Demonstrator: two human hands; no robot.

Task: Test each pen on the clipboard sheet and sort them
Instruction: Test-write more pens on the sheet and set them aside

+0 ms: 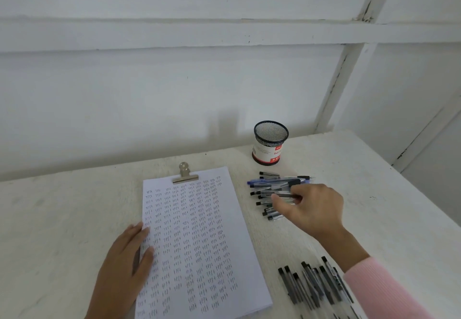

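The clipboard sheet lies in the middle of the table under a metal clip and is covered with rows of small written test marks. My left hand rests flat on its left edge, fingers apart. To the right of the sheet lies a loose heap of pens. My right hand reaches into this heap, thumb and fingers pinched on one black pen. A second group of several black pens lies side by side at the front right, under my pink sleeve.
A black mesh pen cup with a red and white label stands behind the heap, near the wall. The white table meets a white wall at the back, and its right edge runs diagonally past my right arm.
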